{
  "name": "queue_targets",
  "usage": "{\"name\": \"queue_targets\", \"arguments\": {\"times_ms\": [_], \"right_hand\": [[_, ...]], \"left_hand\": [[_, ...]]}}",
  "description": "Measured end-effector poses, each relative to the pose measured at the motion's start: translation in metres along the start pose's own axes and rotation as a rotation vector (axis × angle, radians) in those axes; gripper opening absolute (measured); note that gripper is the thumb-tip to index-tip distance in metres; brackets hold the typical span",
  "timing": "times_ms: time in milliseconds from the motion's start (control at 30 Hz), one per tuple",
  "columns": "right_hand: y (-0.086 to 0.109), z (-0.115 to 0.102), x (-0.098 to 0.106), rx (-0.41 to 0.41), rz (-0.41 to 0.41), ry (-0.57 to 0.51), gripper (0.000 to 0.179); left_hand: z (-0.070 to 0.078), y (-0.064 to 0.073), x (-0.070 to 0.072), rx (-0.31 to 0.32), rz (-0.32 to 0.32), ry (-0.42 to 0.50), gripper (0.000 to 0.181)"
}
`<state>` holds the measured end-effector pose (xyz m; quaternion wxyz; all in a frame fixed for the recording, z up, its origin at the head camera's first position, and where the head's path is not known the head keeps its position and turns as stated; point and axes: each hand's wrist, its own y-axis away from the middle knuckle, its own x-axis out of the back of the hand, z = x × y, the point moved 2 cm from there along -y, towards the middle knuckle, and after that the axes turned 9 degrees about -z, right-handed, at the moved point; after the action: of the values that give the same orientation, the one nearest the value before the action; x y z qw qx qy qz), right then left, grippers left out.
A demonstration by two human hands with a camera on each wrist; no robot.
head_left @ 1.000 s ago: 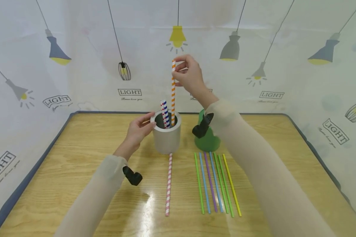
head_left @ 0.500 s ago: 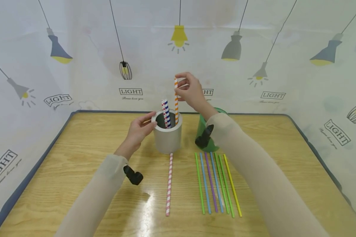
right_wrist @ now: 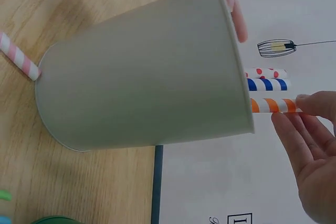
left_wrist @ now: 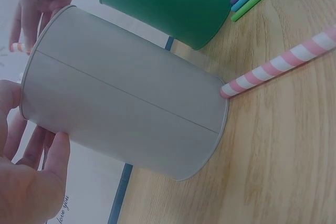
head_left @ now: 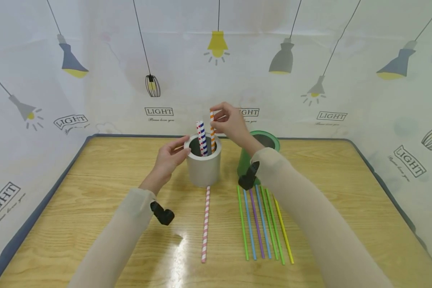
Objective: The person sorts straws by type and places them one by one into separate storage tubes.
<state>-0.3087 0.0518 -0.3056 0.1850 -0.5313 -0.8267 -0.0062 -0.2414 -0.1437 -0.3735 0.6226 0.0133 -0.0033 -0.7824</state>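
A grey cup (head_left: 203, 173) stands upright on the wooden table. My left hand (head_left: 168, 160) holds it at the left of its rim, thumb in front and fingers farther round. With thumb and fingertips, my right hand (head_left: 232, 125) pinches the upper part of an orange-striped paper straw (right_wrist: 266, 105), which stands nearly upright inside the cup; its lower end is hidden. Beside that straw, a blue-striped straw (right_wrist: 268, 84) and a red-dotted straw (right_wrist: 268, 72) lean together in the same cup. A pink-striped straw (head_left: 205, 224) lies on the table, its far end close to the cup's base.
To the right stands a green cup (head_left: 245, 160), partly hidden by my right wrist and its black camera (head_left: 249, 176). Several thin plastic sticks in green, blue, purple and yellow (head_left: 285, 236) lie side by side before it. A lamp-printed sheet (head_left: 122, 48) surrounds the table (head_left: 104, 180).
My right hand has come down with the orange-striped straw, which now sits deeper in the grey cup. The left hand has stayed at the rim. More of the green cup's rim shows.
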Motion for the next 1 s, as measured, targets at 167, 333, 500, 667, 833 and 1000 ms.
{"name": "queue_targets", "arguments": {"times_ms": [167, 333, 500, 667, 833, 1000], "right_hand": [[0.0011, 0.0056, -0.004, -0.025, -0.015, 0.028, 0.034], [0.0013, 0.0079, -0.0075, -0.072, -0.047, 0.033, 0.032], [0.0003, 0.007, -0.0101, -0.105, -0.076, 0.069, 0.029], [0.0, 0.0064, -0.0104, -0.128, -0.082, 0.089, 0.03], [0.0, 0.0061, -0.0087, -0.139, -0.079, 0.068, 0.036], [0.0034, 0.0051, -0.0058, -0.154, -0.086, 0.025, 0.038]], "left_hand": [[-0.0013, -0.0019, 0.0004, 0.014, 0.001, 0.012, 0.046], [-0.0008, -0.0021, 0.0, 0.021, 0.005, 0.021, 0.046], [-0.0004, -0.0023, -0.0003, 0.016, 0.005, 0.023, 0.046], [-0.0015, -0.0032, -0.0003, 0.017, 0.002, 0.021, 0.046], [-0.0026, -0.0034, 0.0, 0.025, 0.006, 0.025, 0.046], [-0.0023, -0.0027, 0.0008, 0.022, 0.013, 0.018, 0.046]]}}
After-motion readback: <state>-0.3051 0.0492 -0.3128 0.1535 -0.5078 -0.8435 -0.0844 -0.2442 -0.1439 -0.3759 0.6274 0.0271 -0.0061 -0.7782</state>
